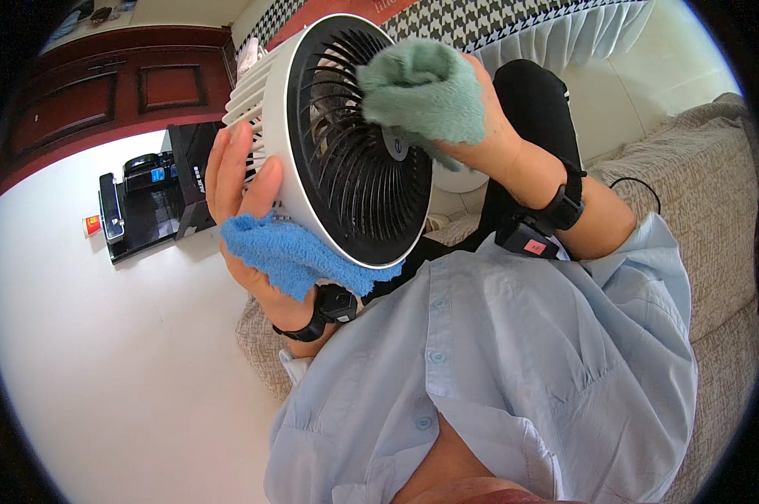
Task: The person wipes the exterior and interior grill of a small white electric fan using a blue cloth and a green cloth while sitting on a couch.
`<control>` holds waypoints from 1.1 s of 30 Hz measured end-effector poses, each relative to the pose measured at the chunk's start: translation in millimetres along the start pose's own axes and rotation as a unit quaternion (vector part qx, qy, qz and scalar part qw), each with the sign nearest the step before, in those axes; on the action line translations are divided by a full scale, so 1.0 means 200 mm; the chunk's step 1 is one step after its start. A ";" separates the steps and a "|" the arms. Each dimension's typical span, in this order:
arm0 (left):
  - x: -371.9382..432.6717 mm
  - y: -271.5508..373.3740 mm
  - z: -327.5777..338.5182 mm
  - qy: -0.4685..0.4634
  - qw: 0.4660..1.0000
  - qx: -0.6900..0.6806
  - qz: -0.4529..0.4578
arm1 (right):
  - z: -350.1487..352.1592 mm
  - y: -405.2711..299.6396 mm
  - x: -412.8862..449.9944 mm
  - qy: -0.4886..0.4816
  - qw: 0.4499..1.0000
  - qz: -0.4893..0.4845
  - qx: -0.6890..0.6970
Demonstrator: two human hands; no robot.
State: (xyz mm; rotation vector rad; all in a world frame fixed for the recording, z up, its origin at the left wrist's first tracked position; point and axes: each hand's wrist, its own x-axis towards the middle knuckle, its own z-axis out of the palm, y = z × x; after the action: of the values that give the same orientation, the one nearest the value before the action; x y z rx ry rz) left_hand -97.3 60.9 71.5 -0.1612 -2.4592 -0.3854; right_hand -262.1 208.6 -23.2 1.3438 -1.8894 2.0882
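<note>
A round electric fan head (276,135) with a white housing and a black spiral grille is tilted in front of me. My left hand (241,183) grips the housing's back from the left, with a blue terry cloth (291,252) between its palm and the lower rim. Over the upper right of the grille, my right hand (490,120) holds a green fluffy cloth (423,91) against the front, near the centre hub. The cloth hides most of the right fingers. Below the fan head, its round white base (460,179) partly shows behind my right forearm.
At the left, a black appliance (194,170) and a red paper cup (92,225) stand by a white surface. A dark red wooden door (102,94) lies beyond them. A beige sofa (682,164) is on the right, and a houndstooth cloth (455,22) hangs at the top.
</note>
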 end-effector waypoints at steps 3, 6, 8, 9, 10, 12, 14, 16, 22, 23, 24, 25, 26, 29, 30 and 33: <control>0.00 0.00 0.01 -0.008 1.000 0.013 0.023 | 0.03 -0.01 0.06 0.029 0.996 -0.054 0.072; 0.00 0.01 0.00 -0.008 0.999 0.034 0.022 | 0.04 -0.01 0.07 0.038 0.984 -0.056 0.164; -0.03 -0.02 0.00 0.009 1.000 0.018 0.010 | 0.01 -0.04 0.02 -0.015 0.961 0.161 0.224; -0.04 -0.03 0.02 0.023 1.000 -0.005 -0.001 | 0.01 -0.06 0.01 -0.023 0.954 0.218 0.203; -0.02 -0.03 0.02 0.015 1.000 -0.003 0.006 | 0.02 -0.04 -0.01 0.007 0.975 0.155 0.161; -0.03 -0.03 0.02 0.019 1.000 -0.007 0.013 | 0.01 -0.04 0.02 0.023 0.998 0.035 0.055; -0.02 -0.01 0.01 0.017 1.000 -0.004 0.017 | 0.04 -0.04 0.08 0.060 0.995 -0.022 0.082; -0.04 -0.02 0.01 0.020 1.000 -0.011 0.015 | 0.03 -0.12 0.13 0.065 0.993 -0.100 -0.012; -0.06 0.03 0.02 0.038 0.999 -0.037 -0.006 | 0.04 -0.08 -0.03 0.062 0.993 0.068 0.068; -0.05 0.03 0.01 0.041 0.999 -0.032 0.000 | 0.02 -0.07 -0.04 0.057 0.993 0.060 0.081; -0.05 0.03 0.02 0.037 0.999 -0.032 0.006 | 0.02 -0.08 -0.02 0.066 0.996 0.022 0.052; -0.05 0.03 0.02 0.033 0.999 -0.035 0.006 | 0.04 -0.08 0.01 0.074 0.995 -0.008 0.071; -0.05 0.04 0.02 0.035 0.999 -0.031 -0.002 | 0.03 -0.11 0.05 0.079 0.993 -0.079 0.038; -0.05 0.03 0.01 0.028 0.999 -0.022 -0.011 | 0.04 -0.11 0.07 0.092 0.982 -0.165 -0.002; -0.05 0.03 0.01 0.037 0.999 -0.022 -0.009 | 0.05 -0.09 0.04 0.089 0.988 -0.126 -0.012; -0.05 -0.03 -0.02 0.044 0.999 -0.011 -0.007 | 0.07 -0.10 -0.06 0.022 0.985 0.135 0.107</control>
State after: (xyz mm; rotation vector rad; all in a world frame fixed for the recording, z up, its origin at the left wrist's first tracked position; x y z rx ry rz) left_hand -87.6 53.2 67.3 -0.1342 -2.3708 -0.4166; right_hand -235.7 209.9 -15.2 1.1157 -1.9739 2.4904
